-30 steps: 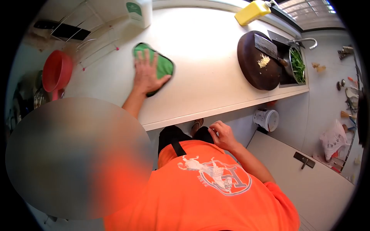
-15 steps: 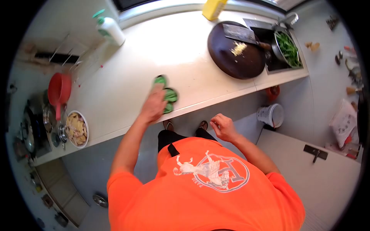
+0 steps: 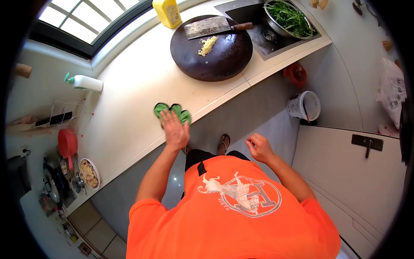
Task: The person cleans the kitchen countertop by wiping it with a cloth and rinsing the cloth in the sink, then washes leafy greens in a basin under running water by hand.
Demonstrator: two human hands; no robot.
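Cloth seems bunched beneath the left hand.

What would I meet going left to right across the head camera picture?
Red pan, white bowl, green cloth, chopping board, right hand, white bucket, plastic bag.

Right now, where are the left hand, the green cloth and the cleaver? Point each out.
Left hand point(image 3: 175, 133): head view, on the back of the hand.
Green cloth point(image 3: 160, 108): head view, on a bunched fold beside the hand.
Cleaver point(image 3: 208, 27): head view, mid-blade.
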